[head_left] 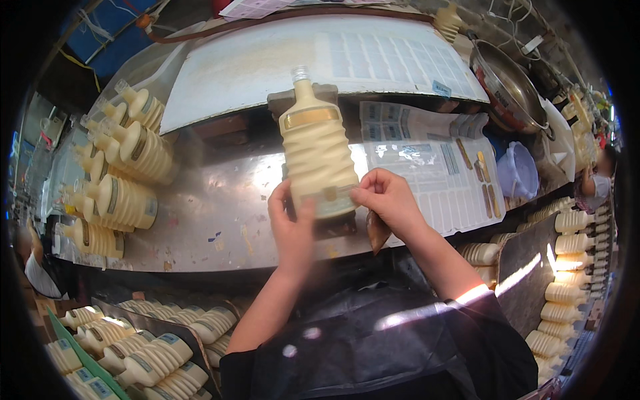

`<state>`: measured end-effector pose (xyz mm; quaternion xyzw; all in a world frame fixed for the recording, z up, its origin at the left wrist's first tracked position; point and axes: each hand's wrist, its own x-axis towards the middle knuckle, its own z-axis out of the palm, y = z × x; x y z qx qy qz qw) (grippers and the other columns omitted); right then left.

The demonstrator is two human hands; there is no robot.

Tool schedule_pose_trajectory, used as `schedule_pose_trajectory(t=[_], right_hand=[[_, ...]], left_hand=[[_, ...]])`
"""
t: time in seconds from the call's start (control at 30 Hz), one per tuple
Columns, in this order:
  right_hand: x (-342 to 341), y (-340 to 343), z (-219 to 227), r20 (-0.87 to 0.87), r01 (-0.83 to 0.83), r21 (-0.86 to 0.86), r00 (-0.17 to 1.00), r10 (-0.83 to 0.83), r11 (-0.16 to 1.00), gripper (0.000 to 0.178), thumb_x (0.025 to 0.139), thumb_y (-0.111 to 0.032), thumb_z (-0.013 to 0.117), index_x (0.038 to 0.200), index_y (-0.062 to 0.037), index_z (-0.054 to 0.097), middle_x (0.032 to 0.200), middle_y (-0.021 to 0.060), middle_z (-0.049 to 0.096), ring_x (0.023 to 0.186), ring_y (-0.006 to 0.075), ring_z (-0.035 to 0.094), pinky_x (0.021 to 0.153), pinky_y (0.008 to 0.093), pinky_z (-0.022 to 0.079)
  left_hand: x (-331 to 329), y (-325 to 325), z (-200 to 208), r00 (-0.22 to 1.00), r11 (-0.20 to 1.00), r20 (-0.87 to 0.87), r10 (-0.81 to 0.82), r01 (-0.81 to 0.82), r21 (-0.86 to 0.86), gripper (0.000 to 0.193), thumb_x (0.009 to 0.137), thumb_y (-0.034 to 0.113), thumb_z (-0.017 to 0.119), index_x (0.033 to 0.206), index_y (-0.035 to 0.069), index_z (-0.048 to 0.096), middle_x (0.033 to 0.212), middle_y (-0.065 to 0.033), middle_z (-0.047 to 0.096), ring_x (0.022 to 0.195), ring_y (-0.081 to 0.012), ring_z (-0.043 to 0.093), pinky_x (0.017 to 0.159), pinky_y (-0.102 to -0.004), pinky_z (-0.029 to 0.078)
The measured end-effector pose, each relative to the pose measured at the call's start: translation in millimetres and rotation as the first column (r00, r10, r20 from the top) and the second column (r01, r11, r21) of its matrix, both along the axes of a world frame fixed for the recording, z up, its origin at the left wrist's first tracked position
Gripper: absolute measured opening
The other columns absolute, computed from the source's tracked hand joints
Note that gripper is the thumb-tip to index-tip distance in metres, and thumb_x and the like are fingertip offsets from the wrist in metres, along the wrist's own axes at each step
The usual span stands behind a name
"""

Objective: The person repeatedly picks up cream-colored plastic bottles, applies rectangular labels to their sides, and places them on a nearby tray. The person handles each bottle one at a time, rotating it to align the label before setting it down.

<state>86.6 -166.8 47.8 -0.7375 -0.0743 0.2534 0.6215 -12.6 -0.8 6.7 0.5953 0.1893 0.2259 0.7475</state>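
Note:
A cream ribbed bottle (319,150) with a clear neck and a gold band at its shoulder lies in front of me, neck away, its upper part against a dark block. Near its base is a pale translucent label (333,200). My left hand (292,223) grips the bottle's lower left side, fingers along the edge and a blurred thumb on the front. At the lower right side, my right hand (390,200) pinches the label's edge between thumb and forefinger. A brown pointed piece (377,232) shows under that hand; whether the hand holds it, I cannot tell.
Several similar bottles (137,150) lie stacked on the metal table (220,230) at left. Label sheets (427,170) and thin tools (490,190) lie at right, beside a lavender bucket (518,171) and a metal basin (510,87). A white board (267,67) slopes behind. More bottles (567,293) fill racks either side.

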Motion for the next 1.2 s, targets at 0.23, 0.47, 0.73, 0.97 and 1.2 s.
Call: schedule_pose_trajectory(t=[0.23,0.47,0.73,0.97,1.2], right_hand=[[8,-8,0,-0.138,-0.049,0.063,0.989,0.057,0.997,0.038,0.1,-0.026,0.063,0.13,-0.0022,0.061,0.091,0.0013,0.066,0.075,0.0089,0.06,0.067,0.0247,0.049],[1,2,-5,0.063,-0.124,-0.083,0.99,0.129,0.989,0.052,0.093,-0.031,0.072,0.136,-0.0034,0.063,0.077,0.0032,0.066,0.069,0.0099,0.061,0.065,0.0276,0.051],[1,3,-11,0.059,-0.099,-0.053,0.993,0.102,0.994,0.054,0.089,-0.029,0.076,0.135,-0.0021,0.064,0.076,0.0005,0.064,0.067,0.0083,0.058,0.063,0.0265,0.049],[-1,5,-3,0.012,-0.09,-0.067,0.996,0.091,0.994,0.055,0.088,-0.029,0.078,0.133,-0.0021,0.065,0.076,-0.0007,0.063,0.067,0.0071,0.056,0.061,0.0259,0.048],[1,2,-10,0.058,-0.099,-0.061,0.993,0.103,0.993,0.054,0.09,-0.03,0.076,0.135,-0.0025,0.064,0.078,-0.0005,0.064,0.067,0.0069,0.057,0.061,0.0257,0.048]], left_hand=[[-5,9,2,0.999,0.998,0.025,-0.032,0.033,-0.051,0.043,0.106,0.019,0.055,0.145,0.002,0.047,0.138,-0.0089,0.054,0.125,-0.0174,0.05,0.111,-0.0342,0.038],[-7,12,-4,0.995,0.988,0.082,-0.048,0.06,-0.145,0.046,0.105,0.017,0.06,0.146,0.002,0.049,0.137,-0.0092,0.057,0.127,-0.0179,0.053,0.112,-0.0347,0.041],[-4,11,-1,0.998,0.985,0.049,-0.042,0.049,-0.166,0.053,0.097,0.011,0.07,0.145,0.003,0.05,0.135,-0.0088,0.058,0.123,-0.0181,0.054,0.11,-0.0346,0.042],[-5,14,-3,0.999,0.992,0.02,-0.039,0.041,-0.123,0.053,0.096,0.011,0.069,0.143,-0.001,0.048,0.136,-0.0122,0.056,0.126,-0.0217,0.054,0.11,-0.0371,0.042],[-3,12,-1,0.998,0.987,0.035,-0.045,0.05,-0.151,0.047,0.099,0.009,0.064,0.143,-0.001,0.05,0.137,-0.0115,0.057,0.127,-0.0205,0.054,0.111,-0.0365,0.041]])
